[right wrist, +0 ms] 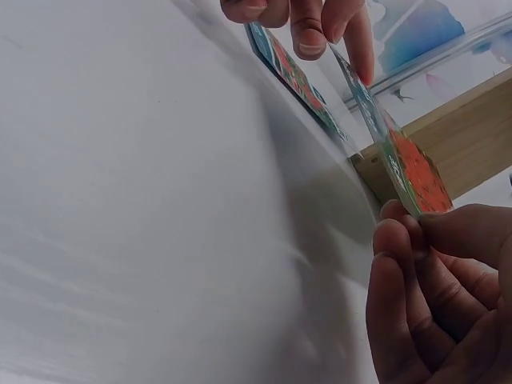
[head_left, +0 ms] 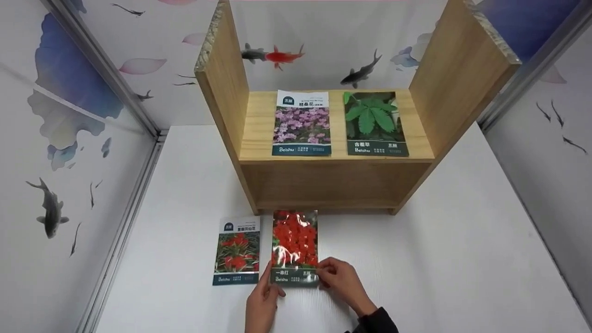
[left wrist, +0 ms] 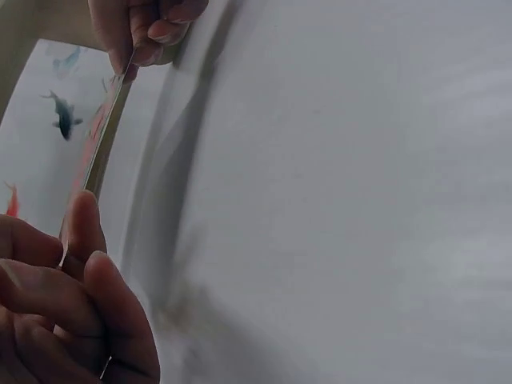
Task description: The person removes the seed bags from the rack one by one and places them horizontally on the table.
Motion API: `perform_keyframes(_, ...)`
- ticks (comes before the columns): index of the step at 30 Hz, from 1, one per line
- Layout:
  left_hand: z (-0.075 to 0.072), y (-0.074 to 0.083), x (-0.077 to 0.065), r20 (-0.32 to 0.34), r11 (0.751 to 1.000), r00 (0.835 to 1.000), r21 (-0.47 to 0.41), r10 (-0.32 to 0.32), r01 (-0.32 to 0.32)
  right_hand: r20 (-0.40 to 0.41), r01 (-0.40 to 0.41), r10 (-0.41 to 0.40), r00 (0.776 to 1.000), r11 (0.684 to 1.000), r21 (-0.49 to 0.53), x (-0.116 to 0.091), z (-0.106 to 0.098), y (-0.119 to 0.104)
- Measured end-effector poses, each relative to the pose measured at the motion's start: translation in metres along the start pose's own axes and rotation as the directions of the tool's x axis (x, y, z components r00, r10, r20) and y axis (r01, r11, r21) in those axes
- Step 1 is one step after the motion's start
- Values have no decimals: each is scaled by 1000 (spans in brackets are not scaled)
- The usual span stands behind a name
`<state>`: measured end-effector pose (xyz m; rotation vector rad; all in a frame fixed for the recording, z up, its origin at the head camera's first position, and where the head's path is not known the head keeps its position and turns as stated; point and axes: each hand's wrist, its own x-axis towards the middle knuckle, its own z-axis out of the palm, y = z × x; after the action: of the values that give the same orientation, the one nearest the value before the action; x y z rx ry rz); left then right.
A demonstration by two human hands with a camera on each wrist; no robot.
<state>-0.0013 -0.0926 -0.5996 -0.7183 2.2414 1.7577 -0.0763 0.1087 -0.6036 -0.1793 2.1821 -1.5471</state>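
Observation:
Both hands hold a seed packet with red flowers [head_left: 294,240] by its two lower side edges, in front of the wooden shelf [head_left: 323,185]. My left hand [head_left: 263,303] pinches its left edge, and my right hand [head_left: 341,280] pinches the right edge between thumb and fingers. In the right wrist view the red-flower packet [right wrist: 412,164] is seen nearly edge-on, raised off the white table, with the right hand [right wrist: 448,288] at its near corner. To its left lies another seed packet [head_left: 237,252] showing red blooms among narrow leaves.
On the shelf board lie a pink-flower packet [head_left: 302,124] at left and a green-leaf packet [head_left: 375,123] at right. Tall side panels [head_left: 467,78] flank them. White table [head_left: 462,259] surrounds the shelf, bordered by printed walls [head_left: 69,138] with fish.

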Motion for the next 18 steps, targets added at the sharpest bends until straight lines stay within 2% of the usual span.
perform_keyframes(8,-1,-4,1,51,999,997,-19,-49,50,27,-27,26,999,999,21,1,5,3)
perform_keyframes(18,0,-6,4,77,998,995,-7,-68,69,19,17,-15,1000,994,-113,4,9,5)
